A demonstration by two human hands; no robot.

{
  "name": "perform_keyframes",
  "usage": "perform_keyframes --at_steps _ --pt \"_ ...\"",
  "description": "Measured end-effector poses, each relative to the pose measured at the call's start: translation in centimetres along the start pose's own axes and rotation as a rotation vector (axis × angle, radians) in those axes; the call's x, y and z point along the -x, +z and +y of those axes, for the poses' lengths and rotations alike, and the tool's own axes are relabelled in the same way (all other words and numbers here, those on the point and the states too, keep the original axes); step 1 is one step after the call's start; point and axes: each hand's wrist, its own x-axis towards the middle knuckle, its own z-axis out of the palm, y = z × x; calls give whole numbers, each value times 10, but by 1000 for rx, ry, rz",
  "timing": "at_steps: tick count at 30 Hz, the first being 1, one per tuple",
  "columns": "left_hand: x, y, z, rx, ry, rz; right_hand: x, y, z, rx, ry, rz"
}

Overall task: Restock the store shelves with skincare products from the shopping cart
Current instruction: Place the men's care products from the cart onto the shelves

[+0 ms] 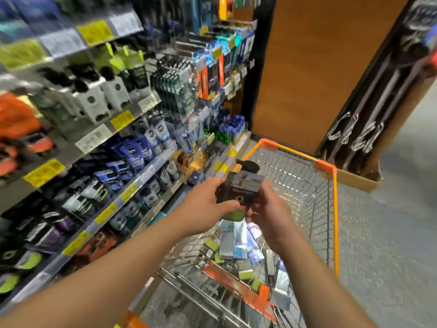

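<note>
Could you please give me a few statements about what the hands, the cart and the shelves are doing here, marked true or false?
1. Both hands hold a dark pump bottle above the cart. True.
2. The cart holds no products. False: boxes lie in it.
3. The shelves stand to the person's left. True.
4. The right hand rests on the cart handle. False: it grips the bottle, as does the left hand.
</note>
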Motion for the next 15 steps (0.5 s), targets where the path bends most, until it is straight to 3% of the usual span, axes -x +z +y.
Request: perform_keyframes --at_steps 3,10,15 --pt "17 -36 6 100 -51 130 1 41 -5 141 -86 -62" --pt "71 -133 1 226 -85 412 2 151 -20 142 -247 -206" --pt "116 -202 -19 311 -113 524 4 236 -25 157 -303 -350"
